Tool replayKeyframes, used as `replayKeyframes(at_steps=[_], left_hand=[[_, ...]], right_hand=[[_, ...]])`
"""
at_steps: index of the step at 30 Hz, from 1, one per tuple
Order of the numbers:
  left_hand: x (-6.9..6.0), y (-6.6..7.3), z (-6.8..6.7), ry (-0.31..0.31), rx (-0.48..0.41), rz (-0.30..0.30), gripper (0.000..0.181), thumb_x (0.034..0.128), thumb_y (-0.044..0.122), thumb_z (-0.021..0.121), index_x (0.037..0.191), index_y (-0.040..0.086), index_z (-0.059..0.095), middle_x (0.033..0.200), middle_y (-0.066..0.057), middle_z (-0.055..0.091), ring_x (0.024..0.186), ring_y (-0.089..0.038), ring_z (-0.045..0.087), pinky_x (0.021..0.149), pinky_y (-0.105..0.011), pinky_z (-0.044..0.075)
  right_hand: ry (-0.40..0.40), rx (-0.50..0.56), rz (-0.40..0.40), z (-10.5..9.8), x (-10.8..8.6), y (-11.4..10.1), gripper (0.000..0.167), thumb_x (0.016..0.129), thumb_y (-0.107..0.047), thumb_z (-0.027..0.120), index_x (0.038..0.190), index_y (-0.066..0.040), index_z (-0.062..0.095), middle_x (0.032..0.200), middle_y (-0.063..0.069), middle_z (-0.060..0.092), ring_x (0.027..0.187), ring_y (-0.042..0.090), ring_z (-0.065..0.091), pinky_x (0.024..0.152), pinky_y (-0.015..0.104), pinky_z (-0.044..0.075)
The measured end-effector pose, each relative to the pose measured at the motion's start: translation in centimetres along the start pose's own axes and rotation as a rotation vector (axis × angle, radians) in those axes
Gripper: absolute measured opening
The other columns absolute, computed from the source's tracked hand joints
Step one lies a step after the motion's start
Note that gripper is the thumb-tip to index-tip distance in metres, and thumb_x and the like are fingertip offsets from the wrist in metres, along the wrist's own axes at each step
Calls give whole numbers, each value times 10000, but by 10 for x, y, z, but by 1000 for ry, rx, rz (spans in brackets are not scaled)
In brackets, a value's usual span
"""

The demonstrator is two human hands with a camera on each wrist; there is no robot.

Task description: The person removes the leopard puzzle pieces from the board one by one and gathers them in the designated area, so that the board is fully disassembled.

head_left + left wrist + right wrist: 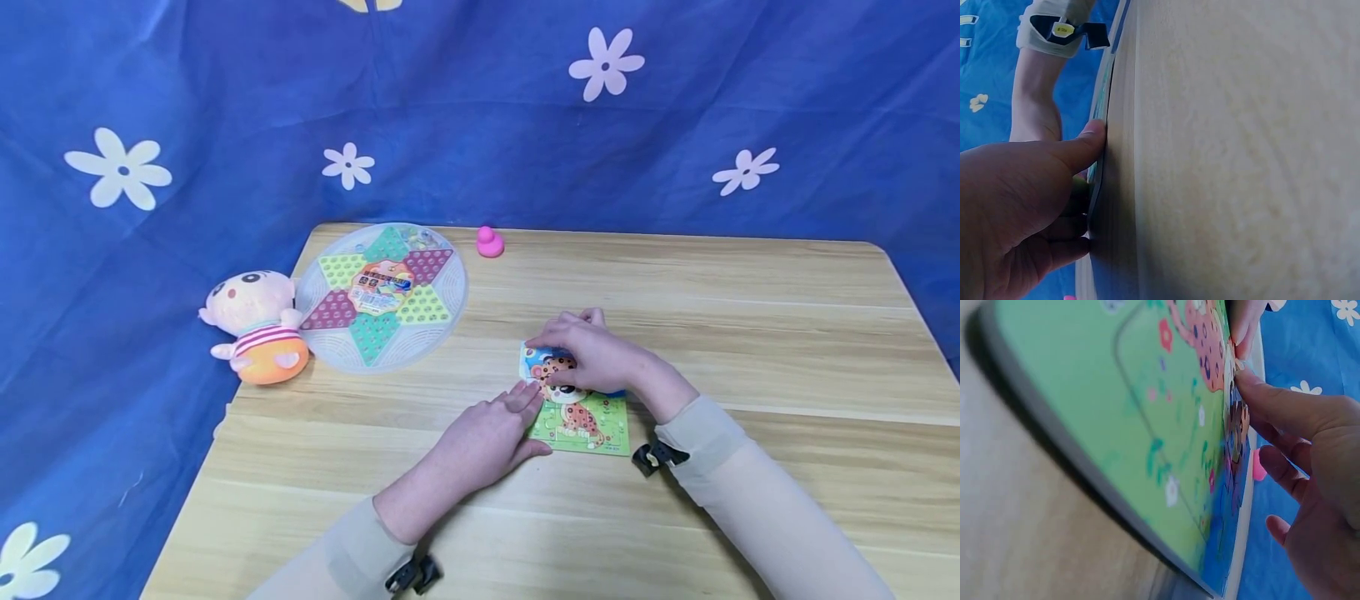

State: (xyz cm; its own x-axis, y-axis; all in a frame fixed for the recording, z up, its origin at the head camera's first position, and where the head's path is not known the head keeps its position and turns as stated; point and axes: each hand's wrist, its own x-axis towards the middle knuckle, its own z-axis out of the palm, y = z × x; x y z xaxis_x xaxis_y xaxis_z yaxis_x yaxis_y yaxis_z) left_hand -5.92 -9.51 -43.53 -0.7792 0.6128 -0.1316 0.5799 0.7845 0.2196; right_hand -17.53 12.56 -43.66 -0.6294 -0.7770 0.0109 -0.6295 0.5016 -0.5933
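A flat square puzzle (585, 425) with a spotted cartoon animal on green and blue lies on the table. My left hand (487, 437) rests at its left edge, fingers laid on the board and thumb at the lower left corner; the left wrist view shows that hand (1022, 200) side-on. Over the upper part is my right hand (600, 354), thumb and index finger touching the picture and covering some of it. Up close in the right wrist view, the thumb of the right hand (1322, 450) presses on the puzzle (1166, 425); whether it pinches a piece I cannot tell.
On the wooden table (712, 317), a round star-patterned game board (375, 329) lies at the back left, with a plush toy (262, 333) beside it at the edge. A small pink duck (490, 243) stands near the back edge. A blue flowered cloth (480, 108) hangs behind.
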Motion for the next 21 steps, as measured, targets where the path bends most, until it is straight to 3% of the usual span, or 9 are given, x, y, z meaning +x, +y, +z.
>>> replayKeyframes(at_steps=[8, 12, 21], left_hand=[[0, 0, -1, -5, 2, -7, 787, 1019, 614, 591, 1543, 30, 524, 1616, -118, 435, 1483, -276, 443, 1041, -481, 551], [-1, 0, -1, -11, -3, -8, 786, 1021, 613, 589, 1544, 31, 522, 1618, -117, 432, 1486, -274, 438, 1045, -485, 548], [-1, 0, -1, -10, -22, -10, 789, 1016, 613, 598, 1547, 34, 523, 1615, -120, 441, 1483, -276, 443, 1028, -502, 558]], right_hand=[[3, -25, 4, -2, 1, -2, 546, 883, -240, 882, 1378, -91, 707, 1247, -47, 726, 1091, 134, 558, 994, 485, 247], [7, -16, 1, -2, 1, -1, 546, 868, -230, 880, 1371, -96, 715, 1256, -50, 725, 1114, 143, 564, 962, 470, 259], [62, -61, -50, 1, 1, 3, 509, 831, -251, 894, 1307, -124, 765, 1077, -78, 621, 976, 108, 529, 926, 442, 267]])
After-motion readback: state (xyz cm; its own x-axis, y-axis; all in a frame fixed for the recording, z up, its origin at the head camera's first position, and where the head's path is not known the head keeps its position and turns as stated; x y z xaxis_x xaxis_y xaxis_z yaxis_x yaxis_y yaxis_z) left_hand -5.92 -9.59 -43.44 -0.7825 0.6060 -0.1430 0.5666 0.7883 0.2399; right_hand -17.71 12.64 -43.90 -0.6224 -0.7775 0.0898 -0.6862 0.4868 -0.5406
